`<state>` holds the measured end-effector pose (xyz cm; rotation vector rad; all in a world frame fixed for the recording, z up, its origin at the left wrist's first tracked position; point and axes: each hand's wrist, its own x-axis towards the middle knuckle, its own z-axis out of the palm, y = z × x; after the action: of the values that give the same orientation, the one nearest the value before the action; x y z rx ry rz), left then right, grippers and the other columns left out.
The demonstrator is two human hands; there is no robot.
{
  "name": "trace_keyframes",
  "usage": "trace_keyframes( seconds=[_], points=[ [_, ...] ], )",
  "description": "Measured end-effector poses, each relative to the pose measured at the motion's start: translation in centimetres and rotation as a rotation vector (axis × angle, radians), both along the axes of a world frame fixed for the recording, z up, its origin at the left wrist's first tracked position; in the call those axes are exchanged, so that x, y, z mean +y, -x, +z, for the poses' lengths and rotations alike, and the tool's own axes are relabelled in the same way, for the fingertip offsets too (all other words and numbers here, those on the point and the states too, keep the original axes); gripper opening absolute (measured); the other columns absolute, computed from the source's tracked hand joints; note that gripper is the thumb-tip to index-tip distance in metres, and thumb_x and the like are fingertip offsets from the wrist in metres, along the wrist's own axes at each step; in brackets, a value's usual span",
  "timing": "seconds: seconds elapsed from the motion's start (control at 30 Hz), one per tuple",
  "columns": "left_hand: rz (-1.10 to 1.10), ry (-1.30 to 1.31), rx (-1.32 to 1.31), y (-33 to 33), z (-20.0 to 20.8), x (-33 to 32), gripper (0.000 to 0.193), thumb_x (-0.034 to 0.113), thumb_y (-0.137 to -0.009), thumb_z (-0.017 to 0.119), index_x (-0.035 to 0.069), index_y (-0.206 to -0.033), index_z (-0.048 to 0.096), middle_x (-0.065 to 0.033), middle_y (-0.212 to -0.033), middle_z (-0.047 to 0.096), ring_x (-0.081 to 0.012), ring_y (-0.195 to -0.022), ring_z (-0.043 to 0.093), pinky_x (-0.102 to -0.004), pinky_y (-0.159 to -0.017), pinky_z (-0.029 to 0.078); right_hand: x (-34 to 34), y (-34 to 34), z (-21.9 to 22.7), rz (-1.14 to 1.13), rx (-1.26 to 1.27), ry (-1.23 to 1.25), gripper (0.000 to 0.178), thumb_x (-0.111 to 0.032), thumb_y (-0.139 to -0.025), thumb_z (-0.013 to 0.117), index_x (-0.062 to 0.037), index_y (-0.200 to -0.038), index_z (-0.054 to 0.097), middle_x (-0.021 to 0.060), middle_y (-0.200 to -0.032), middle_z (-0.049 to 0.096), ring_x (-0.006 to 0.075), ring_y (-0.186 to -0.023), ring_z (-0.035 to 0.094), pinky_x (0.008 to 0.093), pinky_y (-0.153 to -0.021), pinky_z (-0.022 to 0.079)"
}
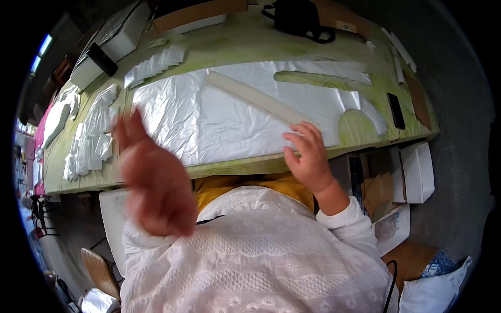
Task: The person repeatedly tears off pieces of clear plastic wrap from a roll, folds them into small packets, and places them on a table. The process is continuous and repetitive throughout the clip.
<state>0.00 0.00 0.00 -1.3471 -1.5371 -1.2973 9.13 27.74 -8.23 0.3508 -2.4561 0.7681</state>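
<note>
My right hand (309, 156) has its fingers apart over the near edge of a shiny white plastic sheet (172, 117). Its fingertips are at the near end of a long flat cream strip (250, 94), which lies slantwise across the sheet; whether they touch it I cannot tell. The sheet lies spread on the table, with cut-out curves and narrow arms at its right end. My left hand (156, 177) is raised above the table's near edge, left of the sheet. Motion smears its fingers, and nothing can be made out in them.
A green patterned cloth covers the table (235, 47). Folded white plastic pieces (86, 148) lie at the left. A black bag (297, 21) and boxes (195, 15) stand at the back. A black phone (396, 110) lies at the right. Cartons (417, 172) stand below.
</note>
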Motion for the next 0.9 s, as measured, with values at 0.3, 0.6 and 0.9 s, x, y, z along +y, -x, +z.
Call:
trace_keyframes(
  seconds=[0.3,0.6,0.9],
  points=[
    [0.657,0.985,-0.616,6.1,-8.6,-5.4,0.053,0.046,-0.096,0.066,0.023,-0.143,0.059,-0.0101,-0.160,0.042,-0.0390,-0.154,0.025,-0.0590,-0.124,0.018,2.8,4.1,-1.4,-0.115,-0.285,-0.228,0.060,-0.010,-0.080,0.073,-0.0181,-0.139,0.061,0.0115,-0.119,0.062,0.0339,-0.106,0.060,0.0457,-0.095,0.049],
    [0.871,1.133,-0.774,6.2,-10.3,-6.7,0.069,0.061,-0.097,0.055,0.030,-0.157,0.041,-0.0114,-0.170,0.022,-0.0383,-0.158,0.011,-0.0544,-0.127,0.008,-3.0,0.2,-1.0,-0.110,-0.406,0.148,0.059,-0.011,-0.089,0.066,-0.0129,-0.147,0.052,0.0181,-0.111,0.061,0.0372,-0.099,0.063,0.0446,-0.088,0.054],
    [1.018,1.088,-0.909,7.5,-8.9,-8.3,0.068,0.056,-0.099,0.053,0.028,-0.159,0.039,-0.0119,-0.171,0.020,-0.0355,-0.159,0.008,-0.0494,-0.128,0.004,-3.8,-0.6,-0.9,-0.164,-0.460,0.158,0.061,-0.012,-0.093,0.063,-0.0137,-0.151,0.046,0.0188,-0.114,0.056,0.0361,-0.094,0.062,0.0440,-0.082,0.055]
  ],
)
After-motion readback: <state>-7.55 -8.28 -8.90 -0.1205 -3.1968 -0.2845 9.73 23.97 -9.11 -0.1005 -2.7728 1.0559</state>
